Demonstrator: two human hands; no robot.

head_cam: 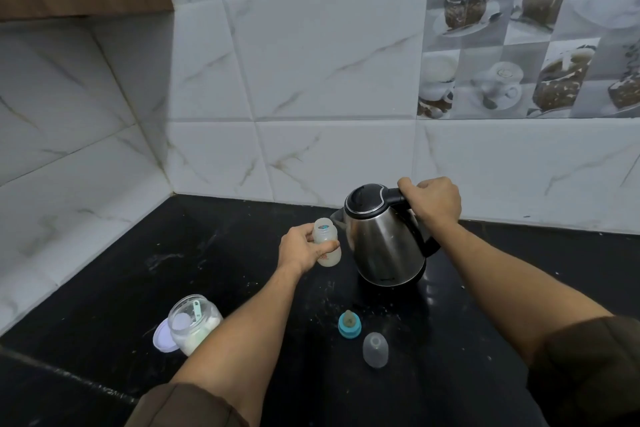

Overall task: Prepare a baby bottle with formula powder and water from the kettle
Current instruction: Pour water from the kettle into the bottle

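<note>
— Two hands busy. Left hand [300, 250] wrapped round baby bottle [326, 243], held upright at mid table [104, 288], mouth open, just left of kettle [382, 236] spout. Pale layer low in bottle, probably powder.

— Right hand [433, 201]?

— Clenched on black kettle handle, far right side. Kettle tipped slightly toward bottle, lid shut. Cannot tell whether base rests on table or hangs just above it.

— No water running?

— None visible. Likely start of pour.

— Advice for pour?

— Bring spout directly over bottle mouth before tipping further. Tip slowly; narrow neck, wide spout, easy to overshoot. Keep left fingers [329, 246] low on bottle wall, away from rim, in case of hot splash. Hold bottle vertical, watch level.

— Grip on bottle, how wide?

— Closed to bottle's width, thumb across front, fingers behind. Firm, nothing slack.

— Other items?

— Formula jar [194, 322] near left, open, teal scoop [196, 309] inside, lid [163, 338] touching jar at left. Teat ring [349, 323] and clear cap [375, 349] near centre, apart from bottle.
</note>
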